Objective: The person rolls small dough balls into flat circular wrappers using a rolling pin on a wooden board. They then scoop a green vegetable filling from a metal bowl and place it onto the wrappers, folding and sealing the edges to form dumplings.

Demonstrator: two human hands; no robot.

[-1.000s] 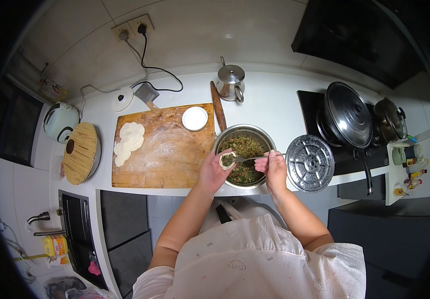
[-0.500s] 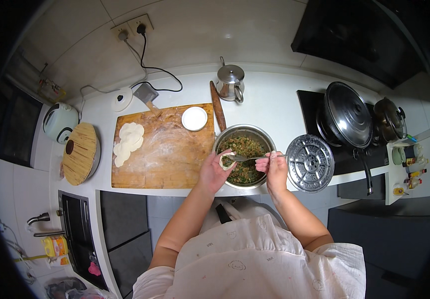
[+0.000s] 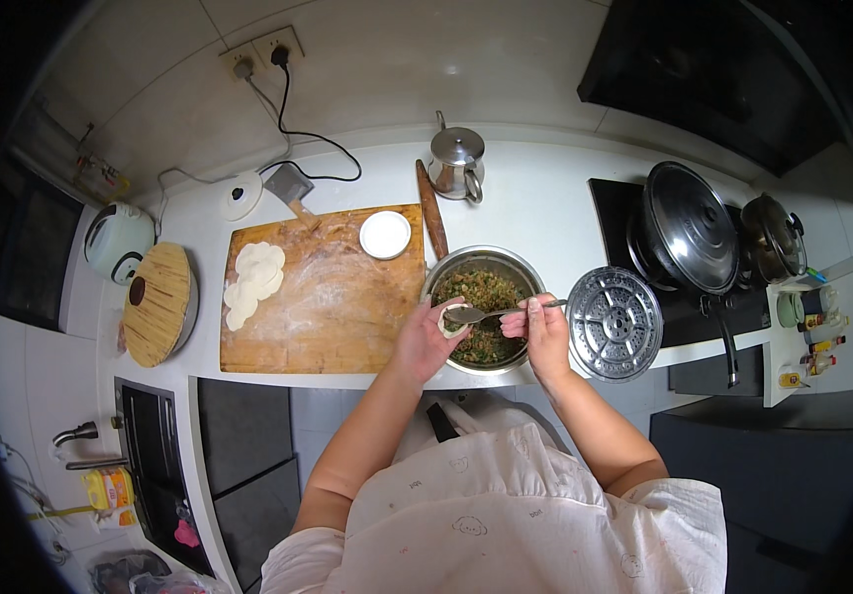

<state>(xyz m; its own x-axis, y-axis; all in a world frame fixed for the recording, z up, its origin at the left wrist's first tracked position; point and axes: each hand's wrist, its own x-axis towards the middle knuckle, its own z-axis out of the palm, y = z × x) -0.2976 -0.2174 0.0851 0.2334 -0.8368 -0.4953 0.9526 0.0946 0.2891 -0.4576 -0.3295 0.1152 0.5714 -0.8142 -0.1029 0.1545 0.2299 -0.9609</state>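
The left hand (image 3: 423, 342) cups a dough wrapper (image 3: 455, 334) at the steel bowl's (image 3: 487, 372) left side; the right hand (image 3: 543, 335) grips a spoon (image 3: 463, 315), its tip over the wrapper. Pressing too hard could tear the thin-looking dough. Overfilling, or smearing filling (image 3: 486, 290) onto the edge, could hinder sealing; a tilted left palm might spill filling.

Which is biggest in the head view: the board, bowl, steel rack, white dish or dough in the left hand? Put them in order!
1. Board
2. Bowl
3. Steel rack
4. White dish
5. Dough, partly hidden by the spoon
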